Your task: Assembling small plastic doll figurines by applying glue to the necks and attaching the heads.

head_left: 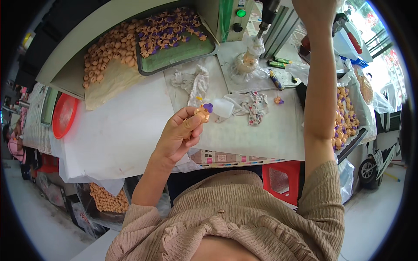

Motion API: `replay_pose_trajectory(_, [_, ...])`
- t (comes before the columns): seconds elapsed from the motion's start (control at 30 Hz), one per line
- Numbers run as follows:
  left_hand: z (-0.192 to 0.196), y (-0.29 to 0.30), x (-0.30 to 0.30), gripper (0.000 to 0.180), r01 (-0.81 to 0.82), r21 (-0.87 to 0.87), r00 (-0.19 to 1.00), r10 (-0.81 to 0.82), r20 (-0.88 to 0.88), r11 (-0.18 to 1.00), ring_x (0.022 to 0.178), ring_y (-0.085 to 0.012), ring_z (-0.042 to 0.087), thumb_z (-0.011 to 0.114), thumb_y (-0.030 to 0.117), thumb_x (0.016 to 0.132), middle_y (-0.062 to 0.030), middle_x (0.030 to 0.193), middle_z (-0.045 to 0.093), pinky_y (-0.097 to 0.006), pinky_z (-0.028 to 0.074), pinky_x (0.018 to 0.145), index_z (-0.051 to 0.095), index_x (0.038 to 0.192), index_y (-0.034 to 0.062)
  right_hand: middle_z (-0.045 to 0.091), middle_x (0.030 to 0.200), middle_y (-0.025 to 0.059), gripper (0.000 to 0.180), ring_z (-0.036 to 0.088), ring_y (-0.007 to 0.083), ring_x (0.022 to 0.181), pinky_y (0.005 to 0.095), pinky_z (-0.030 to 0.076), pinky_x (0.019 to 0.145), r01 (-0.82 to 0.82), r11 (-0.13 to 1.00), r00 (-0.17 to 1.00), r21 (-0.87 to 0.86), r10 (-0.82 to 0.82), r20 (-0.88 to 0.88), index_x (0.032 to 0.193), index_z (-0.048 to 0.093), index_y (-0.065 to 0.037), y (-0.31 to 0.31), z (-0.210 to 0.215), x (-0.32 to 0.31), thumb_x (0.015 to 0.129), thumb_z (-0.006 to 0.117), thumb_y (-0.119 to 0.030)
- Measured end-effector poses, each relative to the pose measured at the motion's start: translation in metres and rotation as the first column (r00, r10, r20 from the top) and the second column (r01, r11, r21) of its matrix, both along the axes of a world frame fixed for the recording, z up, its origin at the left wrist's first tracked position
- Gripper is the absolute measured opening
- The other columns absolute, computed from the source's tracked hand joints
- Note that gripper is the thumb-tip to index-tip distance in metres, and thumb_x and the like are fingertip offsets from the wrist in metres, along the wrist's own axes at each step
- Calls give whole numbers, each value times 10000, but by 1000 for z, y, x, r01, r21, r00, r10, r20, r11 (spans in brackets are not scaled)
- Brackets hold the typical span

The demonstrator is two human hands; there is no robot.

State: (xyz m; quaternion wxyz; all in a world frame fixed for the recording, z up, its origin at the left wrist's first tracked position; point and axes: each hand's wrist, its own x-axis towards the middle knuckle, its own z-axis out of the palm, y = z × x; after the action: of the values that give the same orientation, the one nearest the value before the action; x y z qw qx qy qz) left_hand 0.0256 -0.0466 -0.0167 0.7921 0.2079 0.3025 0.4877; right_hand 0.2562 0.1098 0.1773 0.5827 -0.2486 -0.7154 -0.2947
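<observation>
Pinching 1 small peach-and-purple figure (202, 114) between thumb and bent fingers (195, 131), our left hand (179, 138) is closed on it, above the worktop (109, 143), purple tip up. Left forearm (146, 185) slants up and inward from the lower left. Our right hand (315, 11) is cut off by the top edge, right of the dark spindle (268, 15); we cannot tell whether it is open or gripping. Right forearm (321, 87) reaches far forward, nearly straight up the view. Between the 2 arms we note 1 loose figure (278, 100) and 1 spotted cloth (257, 106) on the worktop.
</observation>
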Motion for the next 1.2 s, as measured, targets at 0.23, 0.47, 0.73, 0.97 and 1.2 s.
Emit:
replay_pose_trajectory(0.23, [-3, 0, -2, 192, -10, -10, 1000, 10, -16, 1000, 610, -29, 483, 647, 130, 903, -18, 932, 613, -152, 330, 410, 583, 1068, 57, 667, 994, 119, 219, 614, 223, 962, 309, 472, 834, -394, 821, 915, -414, 311, -256, 1060, 665, 9, 56, 31, 1, 862, 637, -80])
replay_pose_trajectory(0.47, [-11, 0, -22, 281, -84, 29, 995, 86, -46, 996, 638, -47, 483, 622, 132, 915, -74, 1004, 623, -150, 362, 424, 564, 1184, 79, 685, 907, 115, 304, 618, 218, 743, 322, 489, 726, 186, 466, 975, -865, -196, 105, 989, 696, -12, -7, -122, 60, 819, 714, -263])
replay_pose_trajectory(0.73, [2, 22, 25, 340, 61, 111, 997, -55, -57, 992, 655, -51, 469, 610, 131, 911, -111, 1100, 609, -148, 397, 436, 533, 1238, 75, 658, 915, 127, 222, 580, 315, 885, 388, 458, 812, 140, 610, 989, -780, -117, 86, 946, 678, -13, 0, -191, 56, 794, 712, -172])
replay_pose_trajectory(0.97, [4, 17, 63, 314, 26, 99, 991, -12, -135, 995, 633, -47, 437, 566, 115, 942, -94, 1120, 598, -145, 384, 437, 523, 1251, 77, 674, 945, 121, 228, 656, 229, 765, 325, 508, 700, 142, 646, 911, -750, -382, -157, 1000, 677, -14, -59, -144, 180, 822, 688, -157])
replay_pose_trajectory(1.2, [7, 33, 79, 284, 83, 136, 977, -53, -208, 987, 601, -34, 437, 580, 122, 941, -2, 948, 575, -163, 344, 441, 529, 1217, 80, 679, 948, 167, 286, 664, 291, 832, 375, 505, 780, 577, 50, 469, -815, -838, 281, 1088, 679, -66, -124, -113, 311, 827, 666, -181])
